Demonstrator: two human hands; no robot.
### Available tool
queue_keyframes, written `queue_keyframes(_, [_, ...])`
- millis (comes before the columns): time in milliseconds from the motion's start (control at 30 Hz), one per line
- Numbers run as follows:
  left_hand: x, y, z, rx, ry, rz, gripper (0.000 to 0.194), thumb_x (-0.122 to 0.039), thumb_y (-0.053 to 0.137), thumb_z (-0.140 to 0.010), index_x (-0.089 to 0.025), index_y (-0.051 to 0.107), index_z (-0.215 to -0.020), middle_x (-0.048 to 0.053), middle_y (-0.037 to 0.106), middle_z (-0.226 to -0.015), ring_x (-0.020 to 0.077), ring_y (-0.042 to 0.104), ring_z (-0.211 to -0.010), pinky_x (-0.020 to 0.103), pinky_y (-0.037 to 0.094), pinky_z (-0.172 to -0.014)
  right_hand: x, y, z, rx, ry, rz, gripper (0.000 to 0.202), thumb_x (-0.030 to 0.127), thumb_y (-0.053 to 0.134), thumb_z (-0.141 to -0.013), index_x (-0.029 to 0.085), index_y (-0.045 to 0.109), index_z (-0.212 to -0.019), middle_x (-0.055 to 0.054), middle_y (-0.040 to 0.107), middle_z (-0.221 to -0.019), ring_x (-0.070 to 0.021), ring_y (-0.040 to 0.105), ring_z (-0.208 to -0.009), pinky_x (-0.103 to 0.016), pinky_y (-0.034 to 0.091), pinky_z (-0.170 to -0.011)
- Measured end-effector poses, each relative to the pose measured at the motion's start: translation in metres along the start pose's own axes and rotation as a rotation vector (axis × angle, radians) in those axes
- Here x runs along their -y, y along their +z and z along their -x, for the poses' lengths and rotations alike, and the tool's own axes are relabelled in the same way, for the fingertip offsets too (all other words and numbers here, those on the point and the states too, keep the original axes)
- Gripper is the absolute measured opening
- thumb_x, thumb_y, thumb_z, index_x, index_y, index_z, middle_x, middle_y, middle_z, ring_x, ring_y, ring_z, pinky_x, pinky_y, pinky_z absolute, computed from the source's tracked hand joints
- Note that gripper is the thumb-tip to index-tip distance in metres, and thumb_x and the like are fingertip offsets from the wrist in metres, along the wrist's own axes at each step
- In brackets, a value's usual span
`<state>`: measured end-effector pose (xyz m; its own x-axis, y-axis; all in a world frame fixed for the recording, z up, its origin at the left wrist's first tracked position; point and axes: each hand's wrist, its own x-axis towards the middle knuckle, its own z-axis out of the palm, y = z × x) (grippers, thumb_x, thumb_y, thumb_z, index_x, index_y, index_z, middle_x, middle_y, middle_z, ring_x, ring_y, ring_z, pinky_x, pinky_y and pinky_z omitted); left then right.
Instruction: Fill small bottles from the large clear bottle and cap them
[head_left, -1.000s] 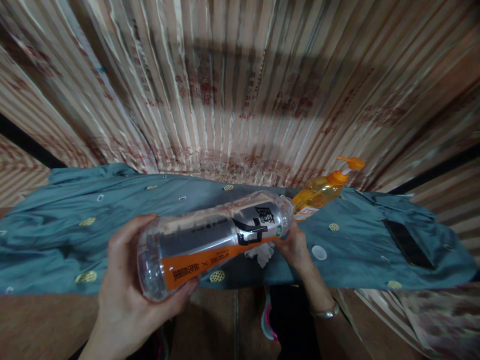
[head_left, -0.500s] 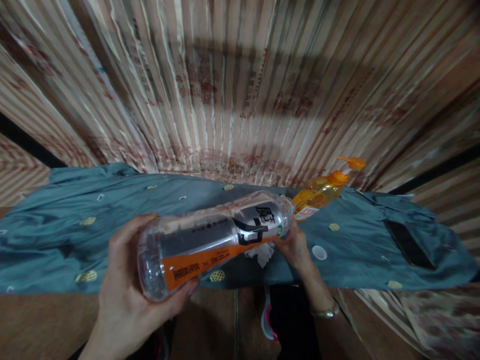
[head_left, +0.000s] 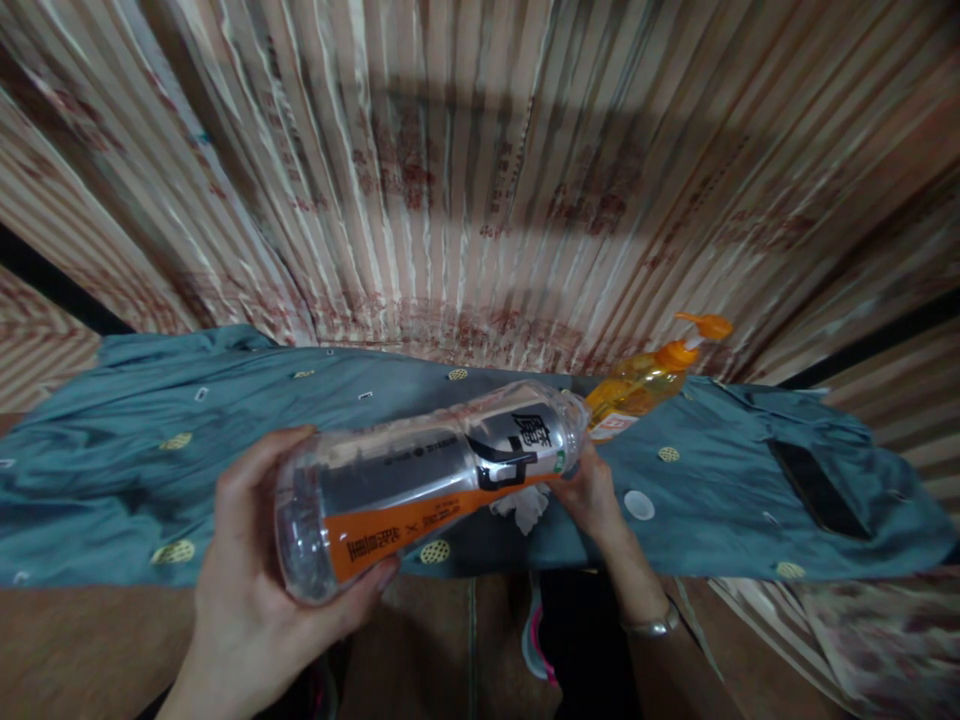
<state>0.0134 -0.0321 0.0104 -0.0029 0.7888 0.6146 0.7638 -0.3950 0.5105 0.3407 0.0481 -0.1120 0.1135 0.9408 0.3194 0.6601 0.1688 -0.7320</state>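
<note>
- Teal cloth [head_left: 247, 400] lies rumpled below.
- Clear bottle [head_left: 435, 475]: held slanting above it, left hand [head_left: 259, 590] closed around its base.
- Right hand [head_left: 590, 492] at neck; grip obscured, cannot tell.
- Judged light, squeezable, slick; best held by base and neck.

The place looked like lived-in quarters, a home or perhaps a dormitory, though which could not be told. A striped curtain [head_left: 450, 210] with reddish prints rose beyond the back edge of the surface [head_left: 720, 500] and wrapped around both ends, with a dark pole [head_left: 60, 280] slanting in at the left. A patterned teal cloth [head_left: 112, 480] covered the surface, and brown floor [head_left: 97, 640] showed below its front edge. A drink bottle [head_left: 442, 480], a pump bottle [head_left: 634, 385] and a phone [head_left: 817, 487] near the right end were everyday personal goods.
</note>
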Motion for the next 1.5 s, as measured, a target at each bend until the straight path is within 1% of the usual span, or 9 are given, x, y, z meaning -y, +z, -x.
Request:
queue_keyframes(133, [-0.0009,-0.0004,-0.0008,-0.004,0.002,-0.015,0.087,-0.061,0.071,-0.074,-0.031,0.038,-0.148,0.009,0.059,-0.125,0.0318,0.066,-0.106,0.048,0.062,-0.083,0.0005,0.0003,-0.0003,-0.009,-0.016,-0.005,0.054,0.047,0.067,-0.077,0.018,0.057,-0.122,-0.013,0.078,-0.107,-0.0307,0.076,-0.094,-0.041,0.061,-0.081])
queue_keyframes(300, [0.0013,0.0027,-0.0002,-0.007,0.011,-0.007,0.088,-0.061,0.071,-0.073,-0.030,0.038,-0.148,0.009,0.059,-0.124,0.0314,0.067,-0.104,0.048,0.062,-0.082,-0.0001,0.0005,-0.0003,-0.011,-0.013,0.003,0.056,0.048,0.067,-0.078,0.018,0.057,-0.125,-0.012,0.079,-0.101,-0.0295,0.076,-0.089,-0.039,0.062,-0.077])
queue_keyframes(467, [0.0035,0.0000,0.0006,-0.005,0.004,0.001,0.090,-0.060,0.073,-0.072,-0.031,0.036,-0.149,0.010,0.058,-0.127,0.0319,0.066,-0.108,0.048,0.062,-0.086,-0.0010,0.0003,0.0000,-0.012,-0.024,0.001,0.055,0.046,0.067,-0.078,0.018,0.058,-0.123,-0.013,0.078,-0.105,-0.0306,0.076,-0.093,-0.040,0.062,-0.079])
queue_keyframes(633, [0.0005,0.0001,-0.0016,-0.020,0.027,-0.018,0.088,-0.062,0.071,-0.074,-0.031,0.038,-0.149,0.009,0.059,-0.124,0.0317,0.067,-0.105,0.048,0.063,-0.083,-0.0032,0.0017,-0.0002,-0.017,-0.027,0.005,0.056,0.047,0.068,-0.077,0.018,0.057,-0.124,-0.013,0.078,-0.107,-0.0312,0.076,-0.094,-0.041,0.061,-0.080])
queue_keyframes(867, [0.0008,0.0016,-0.0006,-0.001,-0.017,-0.005,0.089,-0.061,0.073,-0.072,-0.032,0.037,-0.148,0.010,0.059,-0.128,0.0333,0.066,-0.111,0.052,0.062,-0.090,-0.0022,0.0021,-0.0006,-0.025,-0.040,0.006,0.057,0.048,0.066,-0.078,0.018,0.057,-0.125,-0.014,0.078,-0.106,-0.0318,0.076,-0.095,-0.042,0.061,-0.081])
queue_keyframes(933, [0.0013,0.0006,-0.0003,0.003,-0.006,0.003,0.089,-0.061,0.073,-0.073,-0.032,0.037,-0.149,0.010,0.058,-0.129,0.0328,0.066,-0.112,0.051,0.062,-0.091,-0.0015,0.0022,-0.0007,-0.028,-0.042,0.004,0.057,0.049,0.066,-0.079,0.018,0.056,-0.126,-0.014,0.078,-0.107,-0.0316,0.075,-0.096,-0.042,0.061,-0.082])
queue_keyframes(1133, [0.0017,-0.0001,-0.0009,-0.006,0.007,-0.021,0.088,-0.063,0.072,-0.073,-0.031,0.038,-0.148,0.009,0.059,-0.126,0.0321,0.066,-0.108,0.049,0.063,-0.085,-0.0004,0.0021,-0.0003,-0.024,-0.037,0.004,0.060,0.050,0.065,-0.080,0.018,0.055,-0.129,-0.013,0.078,-0.107,-0.0310,0.075,-0.095,-0.042,0.061,-0.082])
queue_keyframes(1300, [0.0008,0.0011,-0.0011,-0.015,0.031,-0.030,0.088,-0.064,0.070,-0.074,-0.032,0.037,-0.149,0.008,0.059,-0.124,0.0312,0.067,-0.107,0.048,0.064,-0.084,0.0004,0.0015,-0.0005,-0.014,-0.016,0.006,0.056,0.049,0.066,-0.078,0.017,0.057,-0.123,-0.014,0.078,-0.105,-0.0309,0.076,-0.092,-0.040,0.061,-0.079])
queue_keyframes(1500, [0.0008,-0.0005,0.0008,-0.009,-0.018,-0.001,0.090,-0.064,0.071,-0.073,-0.034,0.036,-0.149,0.007,0.059,-0.127,0.0309,0.067,-0.109,0.047,0.063,-0.086,-0.0014,0.0011,-0.0012,-0.010,-0.007,-0.003,0.057,0.046,0.067,-0.076,0.017,0.056,-0.124,-0.015,0.077,-0.108,-0.0322,0.075,-0.096,-0.043,0.060,-0.084])
